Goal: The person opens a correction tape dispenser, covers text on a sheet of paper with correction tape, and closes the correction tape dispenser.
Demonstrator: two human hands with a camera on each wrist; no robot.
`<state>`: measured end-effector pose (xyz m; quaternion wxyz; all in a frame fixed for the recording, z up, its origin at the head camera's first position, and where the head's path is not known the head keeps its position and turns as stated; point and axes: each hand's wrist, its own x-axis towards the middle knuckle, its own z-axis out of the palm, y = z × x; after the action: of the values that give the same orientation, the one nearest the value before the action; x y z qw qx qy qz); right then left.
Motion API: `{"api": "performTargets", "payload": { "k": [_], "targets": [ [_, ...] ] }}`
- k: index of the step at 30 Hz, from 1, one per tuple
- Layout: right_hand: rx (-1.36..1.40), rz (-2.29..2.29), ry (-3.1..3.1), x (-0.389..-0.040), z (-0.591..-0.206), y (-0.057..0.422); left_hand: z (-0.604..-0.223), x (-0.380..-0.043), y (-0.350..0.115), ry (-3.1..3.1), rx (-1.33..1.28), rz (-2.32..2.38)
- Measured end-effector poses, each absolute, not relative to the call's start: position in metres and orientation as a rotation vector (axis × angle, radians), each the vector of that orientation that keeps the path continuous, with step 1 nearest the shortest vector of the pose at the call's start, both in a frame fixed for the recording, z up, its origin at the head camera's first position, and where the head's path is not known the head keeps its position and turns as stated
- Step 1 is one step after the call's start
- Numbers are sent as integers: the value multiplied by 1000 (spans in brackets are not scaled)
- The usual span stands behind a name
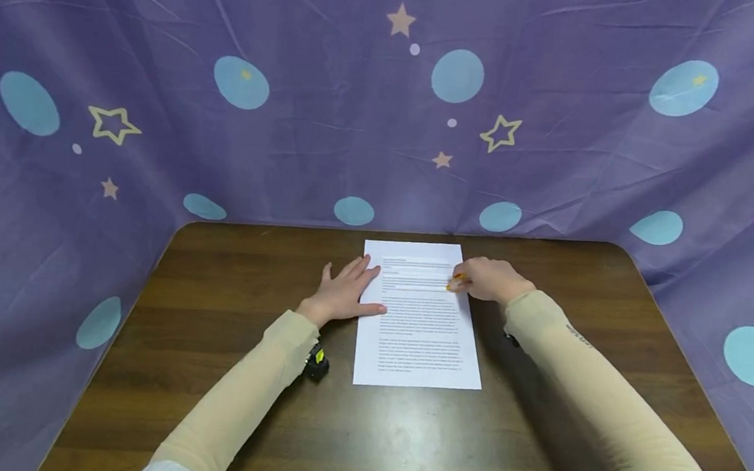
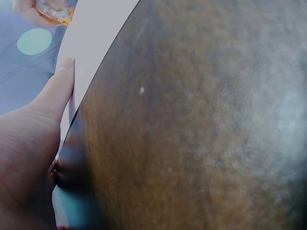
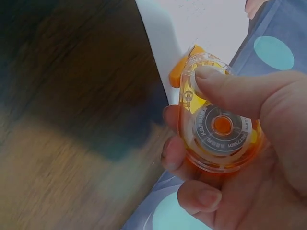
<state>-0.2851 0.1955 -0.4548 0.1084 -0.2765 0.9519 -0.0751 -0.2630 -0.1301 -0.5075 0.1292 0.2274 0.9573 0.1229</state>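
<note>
A printed sheet of paper (image 1: 416, 359) lies on the wooden table. My left hand (image 1: 343, 292) rests with fingers spread on the paper's left edge; in the left wrist view its thumb (image 2: 60, 88) lies along the white sheet. At the paper's upper right edge, my right hand (image 1: 490, 279) grips a correction tape dispenser (image 3: 216, 124), a clear and orange case with a reel inside. The thumb presses on the case's side and the fingers curl behind it. Its orange tip (image 3: 180, 72) is over the sheet; whether it touches cannot be made out.
The brown wooden table (image 1: 239, 268) extends around the paper on all sides. A purple curtain (image 1: 320, 111) with stars and blue dots hangs behind the table and at both sides. A black wrist device (image 1: 317, 365) is strapped under the left sleeve.
</note>
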Motion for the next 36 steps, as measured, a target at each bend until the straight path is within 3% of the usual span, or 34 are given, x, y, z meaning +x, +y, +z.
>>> {"api": "performTargets", "payload": {
  "k": [36],
  "targets": [
    [-805, -322, 2825, -291, -448, 210, -502, -261, -130, 2777, 661, 377]
  ]
}}
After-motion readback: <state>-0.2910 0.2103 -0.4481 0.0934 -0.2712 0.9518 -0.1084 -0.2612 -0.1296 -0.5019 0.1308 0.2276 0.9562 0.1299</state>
